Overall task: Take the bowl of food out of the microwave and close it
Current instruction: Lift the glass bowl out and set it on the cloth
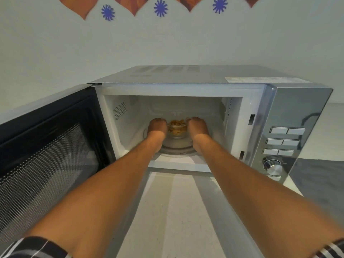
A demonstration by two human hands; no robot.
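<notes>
A silver microwave [290,112] stands against the wall with its door [46,146] swung wide open to the left. Inside, a small clear glass bowl [177,130] of orange-yellow food rests on the glass turntable [176,148]. Both my arms reach into the cavity. My left hand [157,126] is wrapped against the bowl's left side and my right hand [198,126] against its right side. The fingertips are hidden behind the bowl. The bowl looks to be still sitting on the turntable.
The microwave's control panel with buttons and a dial [272,166] is on the right. A pale countertop [176,211] stretches in front of the microwave. A grey surface [320,179] lies to the right. The wall [167,43] behind carries paper decorations.
</notes>
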